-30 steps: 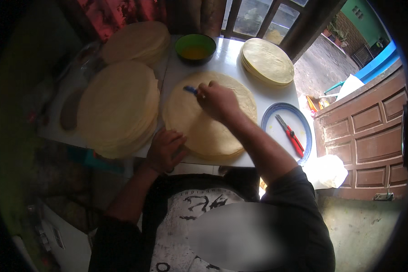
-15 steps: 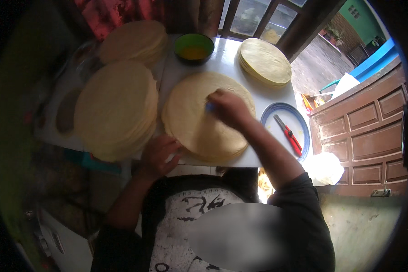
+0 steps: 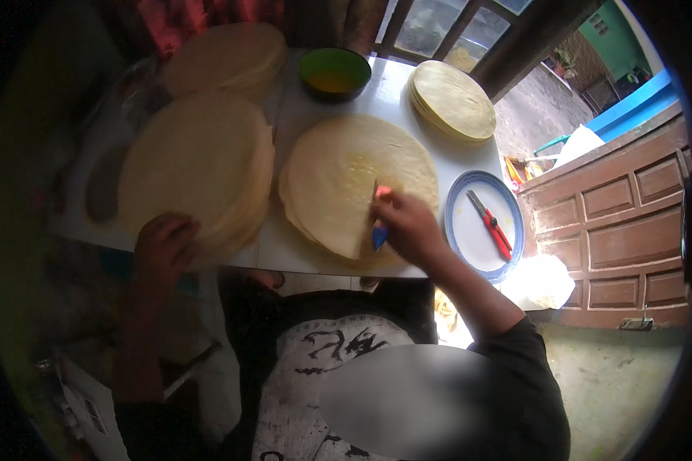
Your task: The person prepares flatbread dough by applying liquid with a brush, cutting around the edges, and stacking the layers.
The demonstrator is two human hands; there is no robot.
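Observation:
My right hand [image 3: 407, 230] grips a small tool, apparently a brush, with a blue part [image 3: 379, 237] and a red part [image 3: 383, 192], over the middle stack of thin round dough sheets [image 3: 323, 184]. Shiny wet patches show on its top sheet. At the near edge of the larger left stack [image 3: 188, 154] is my left hand [image 3: 165, 246], fingers bent over it; in the dim blur I cannot make out whether they grip a sheet. Behind the middle stack sits a green bowl [image 3: 315, 65] containing yellow liquid.
The white table [image 3: 392, 107] also holds smaller round stacks at back left [image 3: 223, 58] and back right [image 3: 454, 100], and a blue-rimmed plate [image 3: 469, 246] with a red-handled cutter [image 3: 496, 230]. Right of it are a white bag [image 3: 538, 284] and a brown panelled door [image 3: 615, 230].
My left hand has shifted leftward from beside the middle stack onto the left stack. My right hand has moved down toward the near side, the tool's blue part now pointing downward.

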